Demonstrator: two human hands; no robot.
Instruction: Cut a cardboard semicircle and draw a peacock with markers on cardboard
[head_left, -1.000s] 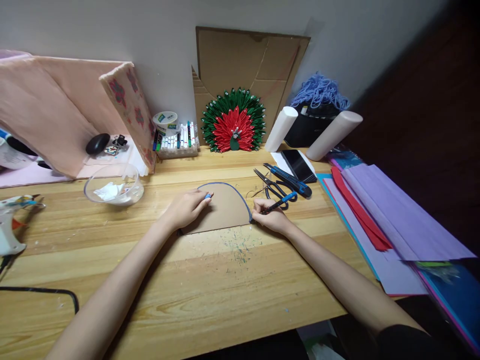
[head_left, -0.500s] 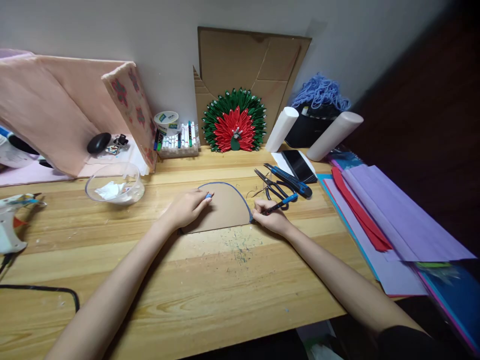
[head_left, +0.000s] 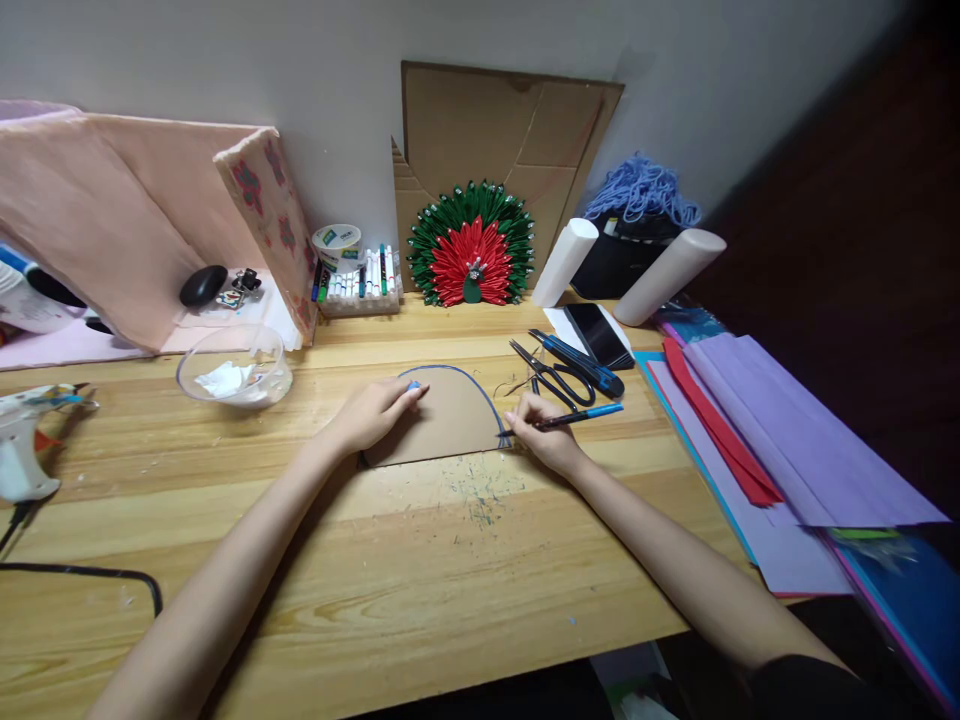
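Note:
A half-round piece of cardboard (head_left: 450, 415) lies flat on the table, a blue line running along its curved edge. My left hand (head_left: 375, 412) rests on its left part, closed on a small blue marker cap (head_left: 414, 385) that shows between thumb and finger. At the right corner, my right hand (head_left: 546, 432) grips a black-and-blue marker (head_left: 577, 416), its tip at the cardboard near the blue line. Just beyond this hand lie black-handled scissors (head_left: 559, 382) and a blue-and-black utility knife (head_left: 576, 362).
A clear bowl (head_left: 259, 385) with white scraps and a glue gun (head_left: 26, 445) sit to the left. Along the back stand a marker box (head_left: 360, 300), a red-green peacock craft (head_left: 472, 250) and two white rolls (head_left: 566, 262). Coloured sheets (head_left: 795, 430) cover the right edge.
The marker has tilted lower in my right hand, its back end swinging right, and its tip now shows at the cardboard's edge. My left hand stays on the cardboard.

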